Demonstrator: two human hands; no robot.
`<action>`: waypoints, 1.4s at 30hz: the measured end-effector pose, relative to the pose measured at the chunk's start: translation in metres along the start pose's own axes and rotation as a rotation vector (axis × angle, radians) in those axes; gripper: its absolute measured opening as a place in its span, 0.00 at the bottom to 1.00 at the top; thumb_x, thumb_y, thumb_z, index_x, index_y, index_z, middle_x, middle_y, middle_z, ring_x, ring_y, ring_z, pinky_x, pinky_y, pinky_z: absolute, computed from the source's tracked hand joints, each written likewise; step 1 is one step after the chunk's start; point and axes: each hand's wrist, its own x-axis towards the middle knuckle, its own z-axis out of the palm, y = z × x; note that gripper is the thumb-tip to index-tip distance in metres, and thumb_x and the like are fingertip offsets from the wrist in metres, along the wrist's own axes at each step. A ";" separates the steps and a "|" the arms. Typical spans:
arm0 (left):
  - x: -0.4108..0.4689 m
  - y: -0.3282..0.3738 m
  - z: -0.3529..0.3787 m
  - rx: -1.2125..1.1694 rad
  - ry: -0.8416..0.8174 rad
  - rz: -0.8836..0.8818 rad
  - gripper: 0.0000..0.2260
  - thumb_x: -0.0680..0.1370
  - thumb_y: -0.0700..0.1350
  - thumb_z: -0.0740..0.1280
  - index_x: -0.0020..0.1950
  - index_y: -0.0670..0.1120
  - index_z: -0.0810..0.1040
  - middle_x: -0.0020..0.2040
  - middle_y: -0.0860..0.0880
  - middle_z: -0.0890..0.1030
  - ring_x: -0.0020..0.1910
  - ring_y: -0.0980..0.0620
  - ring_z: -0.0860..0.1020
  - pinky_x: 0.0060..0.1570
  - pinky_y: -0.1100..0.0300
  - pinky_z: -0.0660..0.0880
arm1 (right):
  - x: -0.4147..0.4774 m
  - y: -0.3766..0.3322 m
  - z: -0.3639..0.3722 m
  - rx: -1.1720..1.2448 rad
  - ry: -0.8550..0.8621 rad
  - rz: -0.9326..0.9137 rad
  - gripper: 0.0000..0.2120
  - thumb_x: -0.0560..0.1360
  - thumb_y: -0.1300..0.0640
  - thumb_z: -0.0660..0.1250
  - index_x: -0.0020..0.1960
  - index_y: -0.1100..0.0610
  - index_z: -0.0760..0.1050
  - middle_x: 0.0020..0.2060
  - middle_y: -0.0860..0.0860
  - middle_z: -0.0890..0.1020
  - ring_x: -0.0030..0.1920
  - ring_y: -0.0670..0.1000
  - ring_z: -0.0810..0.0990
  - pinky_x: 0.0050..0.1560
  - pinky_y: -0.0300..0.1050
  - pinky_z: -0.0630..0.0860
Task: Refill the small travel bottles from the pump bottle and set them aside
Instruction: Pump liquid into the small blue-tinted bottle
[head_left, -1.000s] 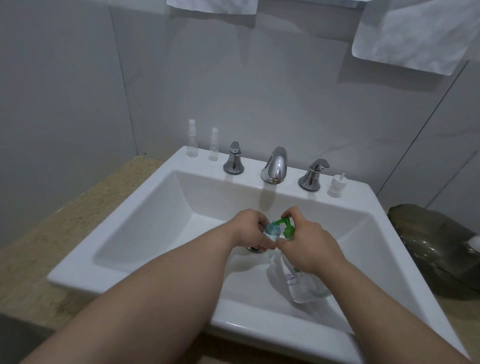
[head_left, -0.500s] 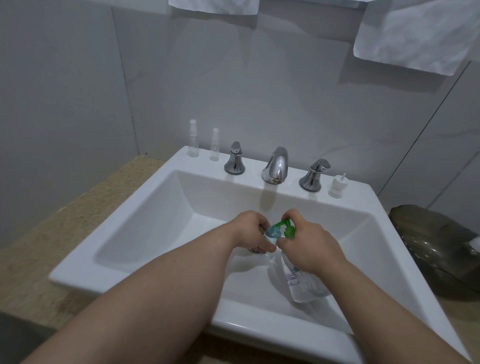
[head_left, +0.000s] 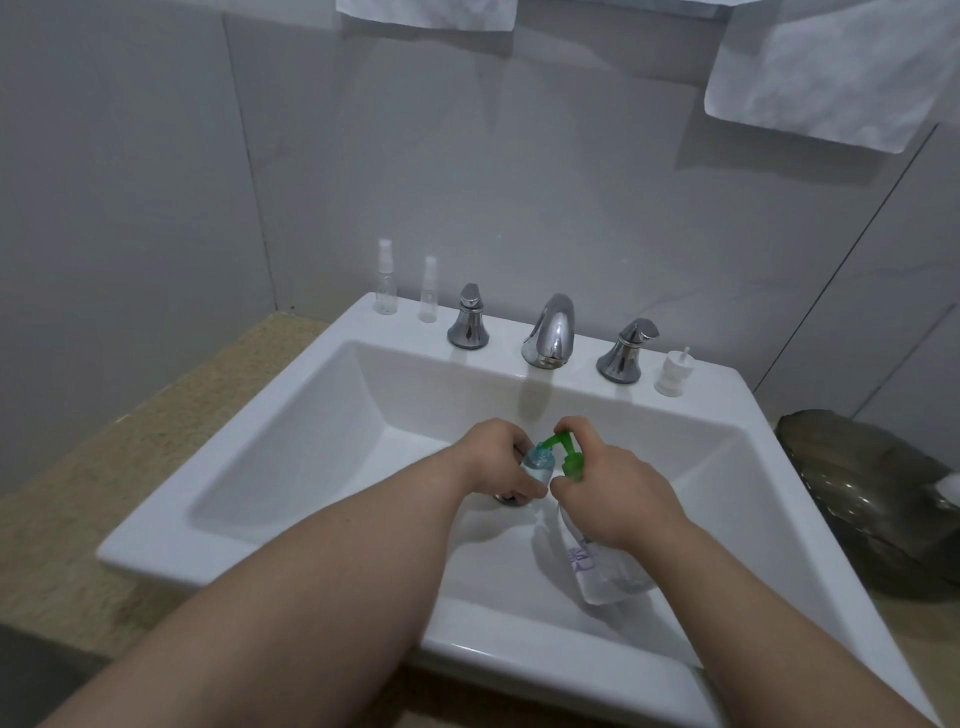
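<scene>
Inspector: Status, left to right?

Operator: Two spray bottles stand on the rear ledge of the sink, apparently set aside. Left hand curls round the travel bottle, keeping its mouth under the green nozzle. Right hand grips the tilted pump bottle, one finger on the pump head.

Inspector: Reason for the basin?

Operator: Probably to catch spills.

Pale grey tiled walls meet in a corner under dim, cool light. A white basin sits in a speckled beige bench, its chrome spout flanked by chrome handles. White towels hang overhead, and a dark glass dish lies to the right.
</scene>
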 end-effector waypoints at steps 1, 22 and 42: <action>0.000 0.000 0.000 0.010 0.000 0.002 0.19 0.69 0.43 0.82 0.57 0.43 0.82 0.47 0.47 0.86 0.35 0.54 0.82 0.40 0.61 0.80 | 0.000 0.000 0.000 0.002 0.001 0.005 0.23 0.77 0.49 0.63 0.69 0.38 0.59 0.46 0.49 0.77 0.45 0.57 0.76 0.43 0.49 0.70; -0.003 0.003 -0.002 0.035 0.002 0.014 0.19 0.70 0.43 0.81 0.57 0.44 0.82 0.51 0.48 0.85 0.38 0.54 0.81 0.37 0.65 0.76 | -0.001 -0.002 -0.003 0.032 0.021 0.041 0.19 0.76 0.50 0.63 0.63 0.40 0.61 0.40 0.44 0.75 0.41 0.53 0.78 0.37 0.48 0.71; -0.003 0.001 -0.002 0.043 -0.006 0.022 0.18 0.70 0.44 0.81 0.57 0.45 0.82 0.52 0.50 0.85 0.39 0.55 0.81 0.37 0.66 0.75 | -0.001 -0.003 -0.003 0.023 0.031 0.046 0.16 0.77 0.51 0.63 0.61 0.41 0.63 0.40 0.45 0.76 0.40 0.53 0.78 0.39 0.50 0.74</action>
